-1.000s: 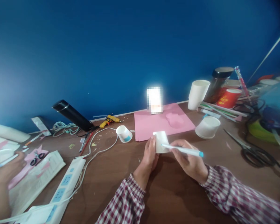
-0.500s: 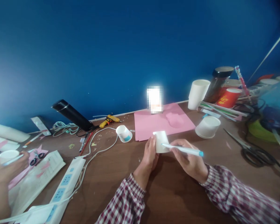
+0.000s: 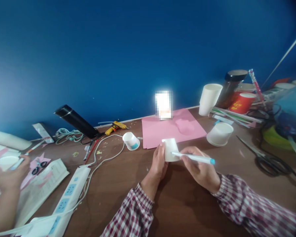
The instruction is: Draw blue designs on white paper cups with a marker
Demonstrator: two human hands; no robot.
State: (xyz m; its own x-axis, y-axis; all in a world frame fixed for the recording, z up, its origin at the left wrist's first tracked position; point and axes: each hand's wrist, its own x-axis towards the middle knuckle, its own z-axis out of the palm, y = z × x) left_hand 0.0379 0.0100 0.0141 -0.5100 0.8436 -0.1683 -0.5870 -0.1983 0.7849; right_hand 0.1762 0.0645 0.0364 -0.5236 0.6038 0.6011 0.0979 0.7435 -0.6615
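My left hand (image 3: pixel 159 163) is closed around the left side of a white paper cup (image 3: pixel 171 150), just in front of the pink paper sheets (image 3: pixel 158 131). A white pen with a light blue end (image 3: pixel 198 158) is pinched in my right hand (image 3: pixel 199 169), its tip touching or very close to the cup's side. Some of my left fingers are hidden behind the cup. To the right stands another white cup (image 3: pixel 220 134), and a small cup with a blue patch (image 3: pixel 131 141) is on the left.
Scissors (image 3: pixel 268 161) lie at the right, near stacked cups (image 3: pixel 210 99) and a red cup (image 3: pixel 242 103). A power strip (image 3: pixel 66 200) with cables, a yellow glue gun (image 3: pixel 116 127) and another person's hand (image 3: pixel 11 176) are on the left.
The other person's hand at the left has shifted and turned around the cup it holds. My hands, the cup and the pen are almost unmoved.
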